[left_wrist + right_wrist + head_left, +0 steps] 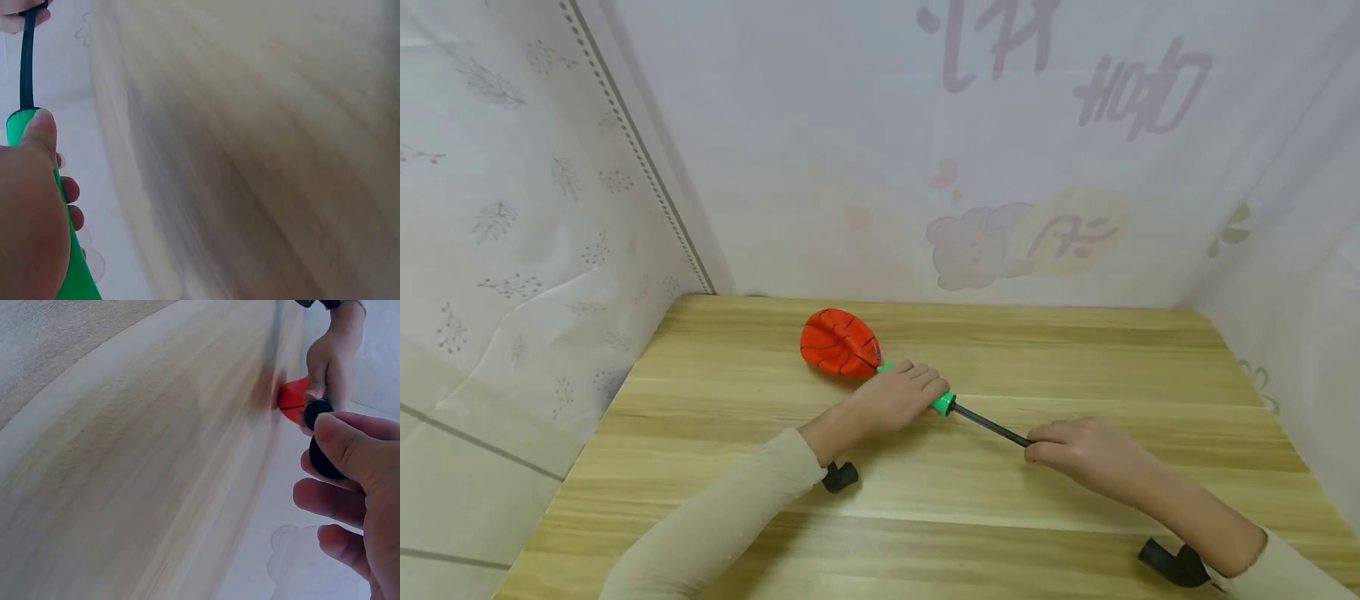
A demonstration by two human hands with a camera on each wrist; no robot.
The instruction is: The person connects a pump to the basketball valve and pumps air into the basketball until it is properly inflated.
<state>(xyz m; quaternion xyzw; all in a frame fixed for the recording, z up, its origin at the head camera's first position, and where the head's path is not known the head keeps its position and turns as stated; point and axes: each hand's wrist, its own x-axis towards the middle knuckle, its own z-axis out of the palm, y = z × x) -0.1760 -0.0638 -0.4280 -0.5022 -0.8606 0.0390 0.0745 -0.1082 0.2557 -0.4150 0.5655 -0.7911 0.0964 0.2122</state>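
A limp orange ball with black basketball lines (838, 342) lies on the wooden table (925, 517), joined to a small pump. My left hand (898, 398) grips the pump's green barrel (943, 403) right beside the ball. A thin black rod (992, 425) runs from the barrel to my right hand (1078, 450), which holds the black handle at its end. The left wrist view shows my left hand (31, 219) curled round the green barrel (75, 275) with the rod (26, 62) above. The right wrist view shows my right hand (356, 487) pinching the black handle (322, 459), with the ball (292, 403) beyond.
White printed cloth (880, 167) hangs as walls on the left, back and right of the table. Black wrist mounts (840, 477) sit under both forearms. Bare wood stretches in front of and behind the pump.
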